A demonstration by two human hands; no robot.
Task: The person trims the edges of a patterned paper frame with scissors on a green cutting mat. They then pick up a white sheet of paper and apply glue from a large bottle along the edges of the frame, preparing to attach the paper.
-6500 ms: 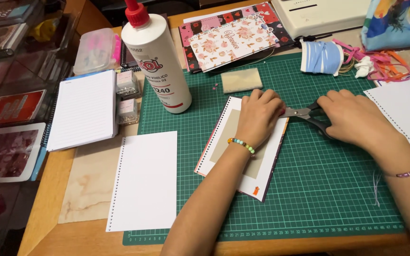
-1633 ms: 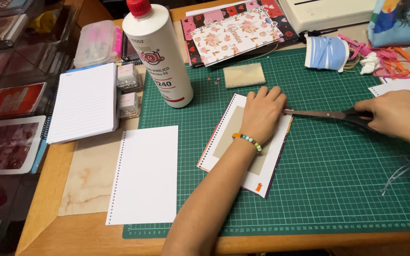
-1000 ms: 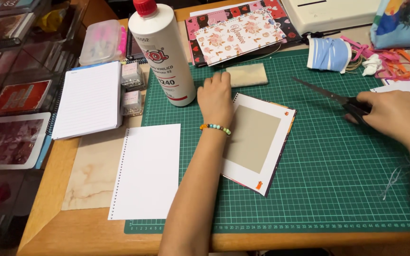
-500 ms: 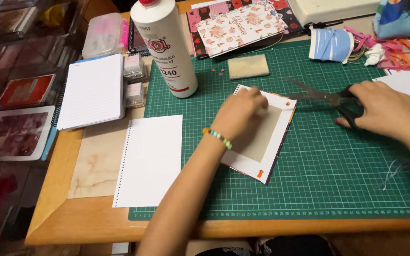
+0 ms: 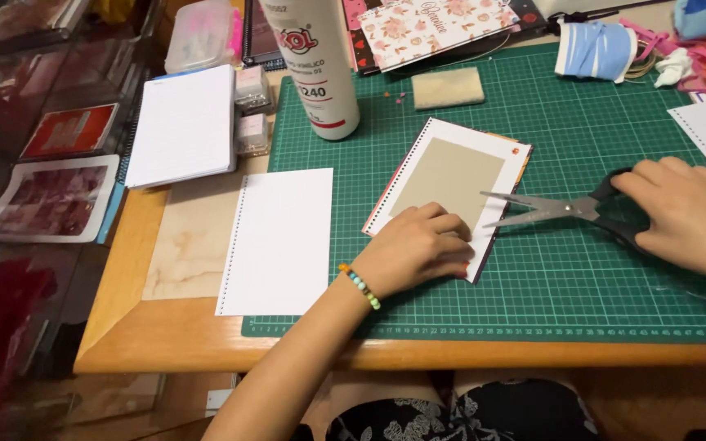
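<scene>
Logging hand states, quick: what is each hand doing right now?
Left hand: fingers curled, pressing down on the card.
Right hand: closed on the scissors, blades open.

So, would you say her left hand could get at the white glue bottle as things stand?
Probably yes. The left hand rests on the card cover, and the glue bottle stands upright beyond it on the green mat, with only flat card between them.

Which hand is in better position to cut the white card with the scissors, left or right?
The right hand. It grips the scissors, whose open blades point at the white card. The left hand presses the card flat on the green cutting mat.
</scene>
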